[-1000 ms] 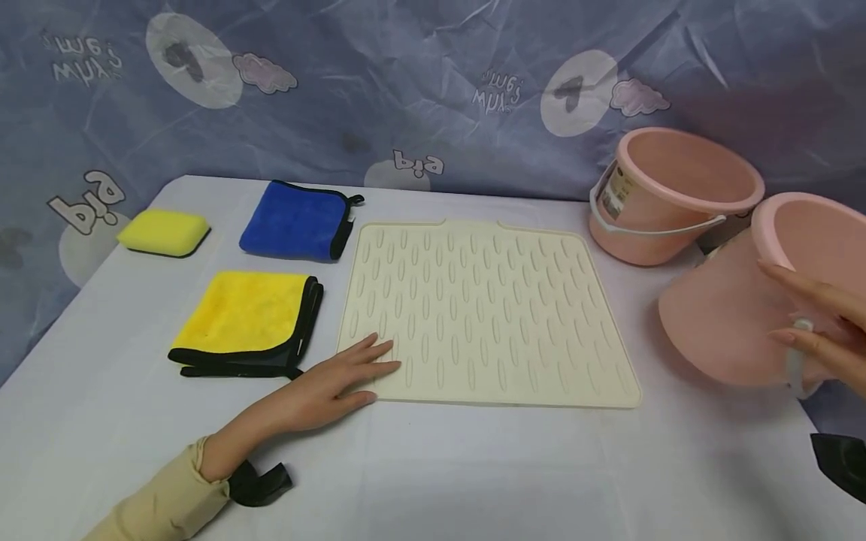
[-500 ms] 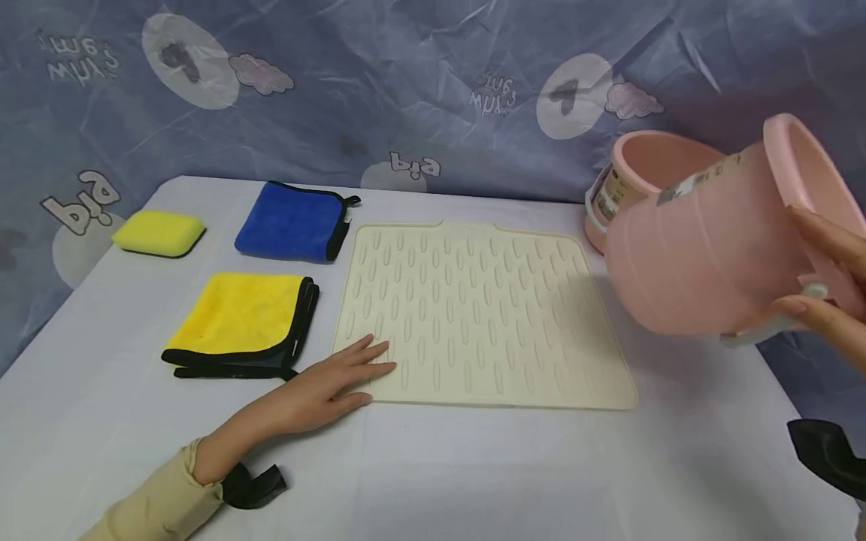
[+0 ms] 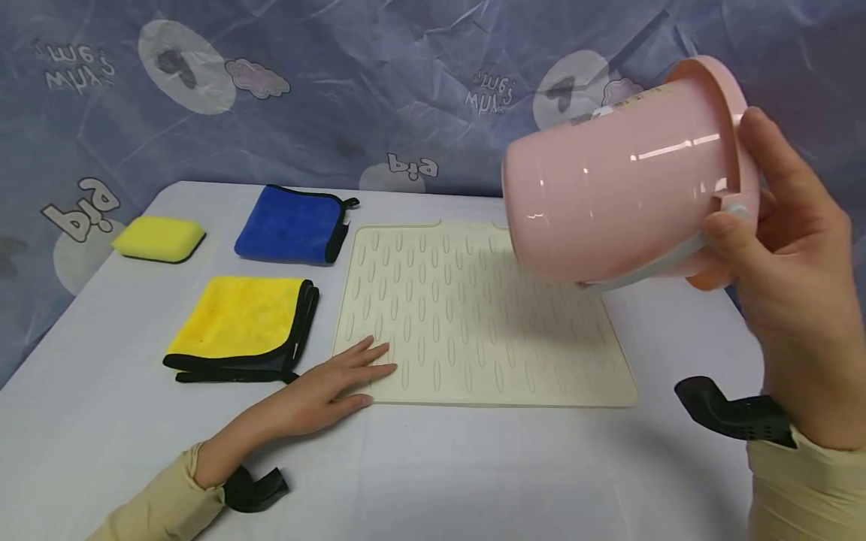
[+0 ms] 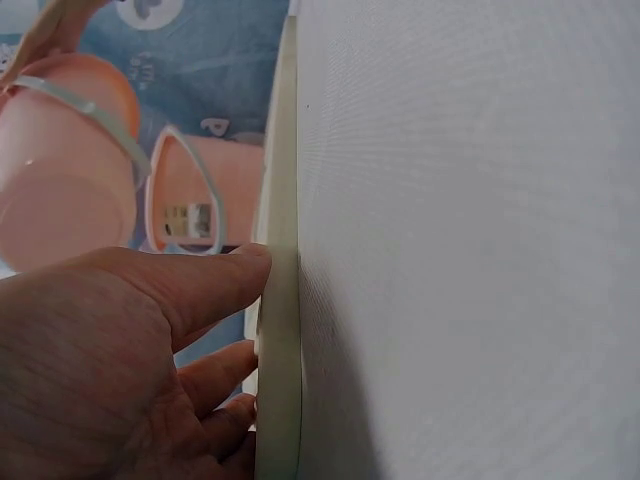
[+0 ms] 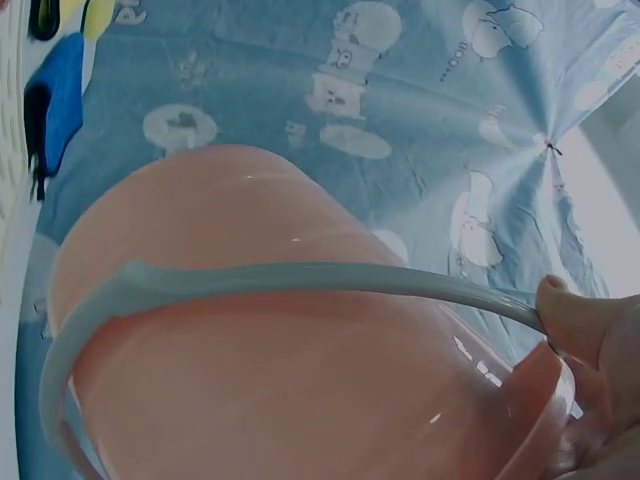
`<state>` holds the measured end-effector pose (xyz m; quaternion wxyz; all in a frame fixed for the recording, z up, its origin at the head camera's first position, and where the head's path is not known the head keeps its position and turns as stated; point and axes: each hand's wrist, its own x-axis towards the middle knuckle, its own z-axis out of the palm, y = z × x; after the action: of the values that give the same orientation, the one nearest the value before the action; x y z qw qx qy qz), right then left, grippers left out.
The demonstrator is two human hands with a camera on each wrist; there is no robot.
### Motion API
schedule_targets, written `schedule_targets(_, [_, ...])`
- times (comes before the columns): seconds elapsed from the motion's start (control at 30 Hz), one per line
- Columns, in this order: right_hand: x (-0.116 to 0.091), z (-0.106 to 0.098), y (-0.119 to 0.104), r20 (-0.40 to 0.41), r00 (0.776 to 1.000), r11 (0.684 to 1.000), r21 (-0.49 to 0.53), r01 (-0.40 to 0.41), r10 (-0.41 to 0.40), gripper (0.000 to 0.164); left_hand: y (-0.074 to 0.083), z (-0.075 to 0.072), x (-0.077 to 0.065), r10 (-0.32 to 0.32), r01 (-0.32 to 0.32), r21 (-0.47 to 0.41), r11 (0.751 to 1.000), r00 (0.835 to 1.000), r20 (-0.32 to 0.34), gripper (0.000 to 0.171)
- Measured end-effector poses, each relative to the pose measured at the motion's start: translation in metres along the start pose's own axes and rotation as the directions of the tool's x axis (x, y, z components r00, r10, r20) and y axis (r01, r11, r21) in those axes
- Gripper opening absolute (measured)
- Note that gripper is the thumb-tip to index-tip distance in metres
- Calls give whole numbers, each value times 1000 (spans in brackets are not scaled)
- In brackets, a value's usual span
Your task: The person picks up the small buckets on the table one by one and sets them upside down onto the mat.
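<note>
My right hand [image 3: 798,270] grips a pink bucket [image 3: 609,188] by its rim, thumb on the near side beside the handle joint. Tilted on its side above the mat, the bucket has its base to the left and its mouth to the right. Its grey handle [image 5: 300,278] hangs across the bucket's wall. My left hand [image 3: 334,391] rests with spread, straight fingers on the front left corner of the cream ridged mat [image 3: 440,315]. A second pink bucket [image 4: 230,185] shows in the left wrist view; the held one hides it in the head view.
Left of the mat lie a folded yellow cloth [image 3: 240,315] with black edging and a folded blue cloth [image 3: 291,224]. A yellow sponge [image 3: 158,238] sits at the far left. A printed blue-grey curtain [image 3: 406,90] hangs behind the white table [image 3: 473,473].
My right hand has lifted the bucket from the right side up and leftward over the mat, tipping it further onto its side. The left hand stays on the mat.
</note>
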<state>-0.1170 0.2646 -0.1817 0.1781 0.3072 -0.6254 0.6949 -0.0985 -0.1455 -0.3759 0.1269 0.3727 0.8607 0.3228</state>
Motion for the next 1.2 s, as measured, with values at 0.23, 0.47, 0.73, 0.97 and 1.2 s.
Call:
schedule_targets(0.23, [4,22,17,-46,997,974,224,-43,55,61,1,1,1,-1,1,4,1000,1000,-5,48])
schedule_targets(0.47, [3,34,44,-74,988,861,502,-83,138,60,1,1,0,6,-5,9,1000,1000,-8,47])
schedule_targets(0.73, [0,36,72,-21,965,606,782,-147,262,66,1,-1,1,-9,9,-9,1000,1000,3,51])
schedule_targets(0.97, [-4,35,81,24,942,372,915,-155,335,69,10,-13,10,-43,29,-89,996,986,-162,102])
schedule_targets(1.2, [-6,42,85,31,929,255,958,-133,368,67,28,-24,58,137,-178,-22,984,824,-549,149])
